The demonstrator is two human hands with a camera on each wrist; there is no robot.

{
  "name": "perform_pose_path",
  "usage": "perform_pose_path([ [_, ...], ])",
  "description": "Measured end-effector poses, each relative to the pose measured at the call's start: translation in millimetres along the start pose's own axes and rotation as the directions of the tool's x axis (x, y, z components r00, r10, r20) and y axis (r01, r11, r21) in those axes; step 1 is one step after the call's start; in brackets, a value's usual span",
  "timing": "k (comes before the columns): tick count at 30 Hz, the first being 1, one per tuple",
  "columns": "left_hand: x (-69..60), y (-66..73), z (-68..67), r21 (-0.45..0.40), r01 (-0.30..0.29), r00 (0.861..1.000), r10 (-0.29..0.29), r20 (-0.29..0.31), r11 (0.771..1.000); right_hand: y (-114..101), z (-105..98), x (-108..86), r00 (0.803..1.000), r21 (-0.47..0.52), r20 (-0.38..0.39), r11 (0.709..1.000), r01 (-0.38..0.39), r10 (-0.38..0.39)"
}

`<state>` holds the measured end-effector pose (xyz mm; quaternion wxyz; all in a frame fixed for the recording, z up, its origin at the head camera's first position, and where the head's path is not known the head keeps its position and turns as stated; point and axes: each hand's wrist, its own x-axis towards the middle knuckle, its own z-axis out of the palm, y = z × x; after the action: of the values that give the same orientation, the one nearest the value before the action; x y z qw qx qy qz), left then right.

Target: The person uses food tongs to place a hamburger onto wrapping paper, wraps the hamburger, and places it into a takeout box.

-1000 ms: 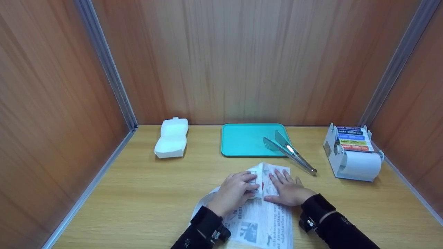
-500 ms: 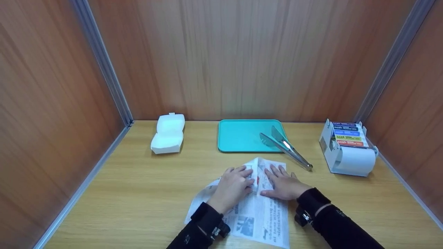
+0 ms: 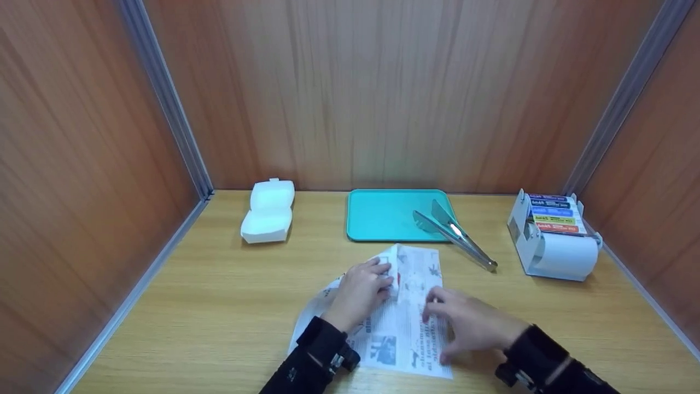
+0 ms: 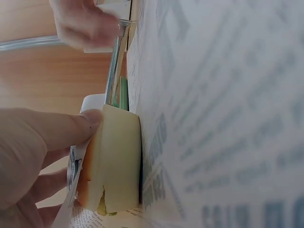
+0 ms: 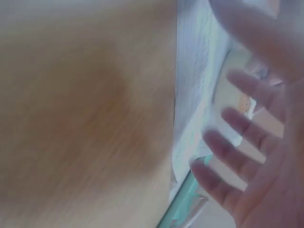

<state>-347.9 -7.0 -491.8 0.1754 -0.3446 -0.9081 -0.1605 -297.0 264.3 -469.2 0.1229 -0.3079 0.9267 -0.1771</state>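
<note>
Two hands at work on a printed paper sheet [image 3: 407,345], on the wooden tabletop [image 3: 191,306]. Your L hand [image 3: 358,290] has its fingers bent over a folded paper flap [image 3: 389,257] and a bread bun [image 4: 118,161], thumb on the bun's edge, i.e. holding both. The bun lies on the sheet under that hand, mostly hidden in the head view; a bit of green filling shows at one end (L wrist view). Your R hand [image 3: 476,317], blurred, is at the sheet's R edge, fingers loosely bent and spread, thumb well apart, holding nothing; can't tell if it touches the paper. Behind: a teal tray [image 3: 377,213] w/ metal tongs [image 3: 462,241] across its R side, arms parted; far L, a white hinged box [image 3: 268,216], lid back; far R, a white dispenser [image 3: 566,254] w/ coloured labels [image 3: 555,213].
</note>
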Motion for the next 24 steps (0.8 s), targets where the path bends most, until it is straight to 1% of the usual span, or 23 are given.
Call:
perform_pose_path([
  [4,0.2,1.0,0.8,0.024,-0.030,0.999,0.030,-0.029,0.999,-5,4,-16.8,0.995,-0.012,0.073,0.997,0.071,-0.070],
  [5,0.1,0.9,1.2,0.019,-0.026,0.999,0.026,-0.029,0.999,-6,5,-19.0,0.993,-0.010,0.090,0.997,0.078,-0.077],
  [7,-0.2,0.9,1.5,0.005,-0.015,1.000,0.015,-0.023,1.000,-8,8,-21.0,0.989,-0.013,0.116,0.996,0.094,-0.091],
  [10,-0.5,1.0,1.8,-0.003,-0.006,1.000,0.006,-0.016,1.000,-11,9,-20.7,0.986,-0.016,0.140,0.995,0.096,-0.093],
  [12,-0.8,0.7,1.7,-0.003,-0.003,1.000,0.003,-0.010,1.000,-13,10,-19.9,0.985,-0.026,0.139,0.994,0.111,-0.106],
  [15,-0.7,0.4,2.0,0.003,-0.006,1.000,0.006,-0.009,1.000,-15,11,-19.9,0.982,-0.071,0.120,0.985,0.157,-0.147],
  [18,-0.4,0.4,1.5,-0.001,-0.004,1.000,0.004,-0.003,1.000,-16,14,-20.4,0.972,-0.160,0.076,0.960,0.231,-0.221],
  [21,-0.3,0.5,0.2,-0.006,0.001,1.000,-0.001,0.013,1.000,-15,20,-20.8,0.954,-0.243,0.009,0.924,0.294,-0.301],
  [24,-0.6,1.2,-3.4,0.023,-0.008,0.999,0.007,0.051,1.000,-13,24,-19.6,0.932,-0.280,-0.058,0.902,0.330,-0.359],
])
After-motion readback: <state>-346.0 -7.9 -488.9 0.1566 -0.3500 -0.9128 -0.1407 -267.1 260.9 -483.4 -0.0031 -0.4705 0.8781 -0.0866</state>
